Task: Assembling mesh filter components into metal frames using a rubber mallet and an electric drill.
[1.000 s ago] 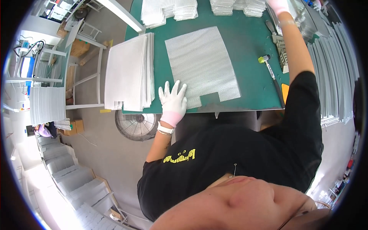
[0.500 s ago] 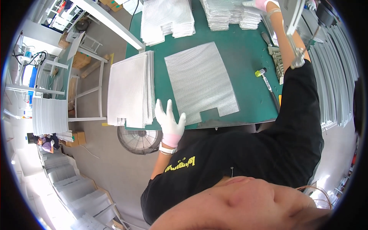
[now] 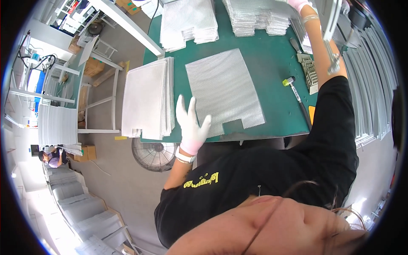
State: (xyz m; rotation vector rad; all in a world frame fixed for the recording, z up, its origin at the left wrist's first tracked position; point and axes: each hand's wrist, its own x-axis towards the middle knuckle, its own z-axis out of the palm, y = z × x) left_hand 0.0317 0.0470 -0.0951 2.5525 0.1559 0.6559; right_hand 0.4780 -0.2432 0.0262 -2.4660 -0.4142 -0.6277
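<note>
My left hand [image 3: 192,125], in a white glove with a pink cuff, has its fingers spread and holds nothing. It hovers by the table's near edge, between a stack of pale sheets [image 3: 144,100] and a single silvery mesh sheet [image 3: 225,89] lying flat. That sheet has a notch cut in its near edge. My right arm reaches far forward. Only the gloved back and cuff of my right hand [image 3: 299,5] show at the top rim, beside a stack of notched mesh sheets [image 3: 259,19]; its fingers are out of sight. Blur lies along that stack's right side.
A mallet [image 3: 295,91] with a yellow-green head lies right of the mesh sheet on the green table [image 3: 272,63]. Beyond it are metal brackets [image 3: 309,74]. Another mesh stack [image 3: 189,21] stands at the back left. Many grey panels [image 3: 369,85] stand at the right; a fan [image 3: 155,155] is below.
My right hand has shifted a little right and farther out at the top rim, hiding its fingers. My left hand has moved slightly up and right, still spread. The view has shifted slightly.
</note>
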